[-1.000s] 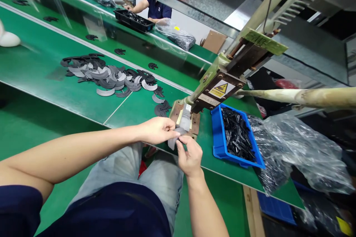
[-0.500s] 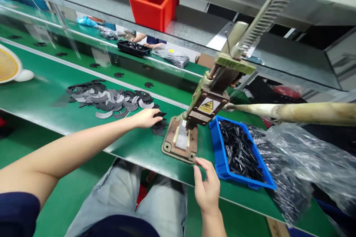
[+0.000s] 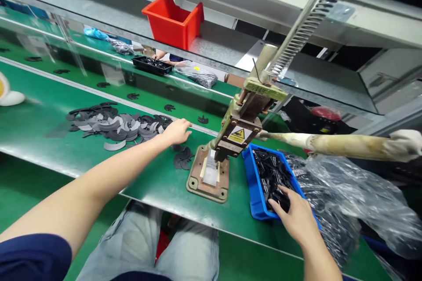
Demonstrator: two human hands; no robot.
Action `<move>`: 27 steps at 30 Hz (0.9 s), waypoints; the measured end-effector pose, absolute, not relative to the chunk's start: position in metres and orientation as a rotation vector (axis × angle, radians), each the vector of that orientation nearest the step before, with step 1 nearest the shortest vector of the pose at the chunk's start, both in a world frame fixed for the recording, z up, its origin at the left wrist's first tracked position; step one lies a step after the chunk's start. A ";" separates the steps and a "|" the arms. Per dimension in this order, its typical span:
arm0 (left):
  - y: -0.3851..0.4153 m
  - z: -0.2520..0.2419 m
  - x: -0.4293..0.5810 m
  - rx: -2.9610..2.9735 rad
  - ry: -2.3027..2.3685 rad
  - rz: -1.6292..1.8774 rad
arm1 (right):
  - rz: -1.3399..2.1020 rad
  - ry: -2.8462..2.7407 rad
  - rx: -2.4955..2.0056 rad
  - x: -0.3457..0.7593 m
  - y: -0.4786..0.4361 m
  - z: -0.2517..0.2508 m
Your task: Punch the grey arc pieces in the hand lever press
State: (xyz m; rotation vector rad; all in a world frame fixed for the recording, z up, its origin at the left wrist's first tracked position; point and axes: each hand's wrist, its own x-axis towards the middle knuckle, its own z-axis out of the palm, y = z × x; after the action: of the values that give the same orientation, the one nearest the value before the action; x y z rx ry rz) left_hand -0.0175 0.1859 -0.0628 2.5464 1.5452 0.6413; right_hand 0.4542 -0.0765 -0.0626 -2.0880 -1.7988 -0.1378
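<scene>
My left hand (image 3: 178, 132) is above the green work surface, fingers stretched and thumb apart, with nothing visible in it. Just below it lies a small pile of dark curved pieces (image 3: 183, 158). To its left spreads a larger heap of grey and black curved pieces (image 3: 127, 127). My right hand (image 3: 294, 213) reaches into a blue bin (image 3: 258, 204) full of small black parts (image 3: 268, 164). Its thumb and fingers are apart among the parts; some fingertips are hidden. Between my hands stands a hand press (image 3: 240, 134) with a light plate (image 3: 210, 173) on its base.
The press's long taped lever (image 3: 346, 144) sticks out to the right over clear plastic bags (image 3: 356, 202). A red bin (image 3: 173, 22) sits on the shelf above. Beyond the rail, dark curved parts (image 3: 169, 107) lie spaced along a green belt. Another person's hands work at the far side.
My left hand has risen from the small pile, and the dark piece at its fingers is gone. Another dark part now shows on the belt near it. My right hand has moved into the blue bin.
</scene>
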 end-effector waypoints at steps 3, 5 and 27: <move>0.137 -0.103 -0.042 2.537 1.399 0.785 | 0.062 -1.822 -2.183 0.471 -0.062 -0.073; 0.107 -0.123 -0.056 2.475 1.384 0.872 | 0.174 -1.794 -2.190 0.475 -0.052 -0.077; 0.049 -0.146 -0.079 2.093 1.388 1.359 | 0.085 -1.052 -1.540 0.403 -0.053 -0.038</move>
State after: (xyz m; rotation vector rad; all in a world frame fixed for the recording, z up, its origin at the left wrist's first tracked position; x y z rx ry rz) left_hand -0.0794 0.0489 -0.1457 2.0933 1.3878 1.3586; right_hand 0.4028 -0.0528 -0.0384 -1.5404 -1.0519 0.0845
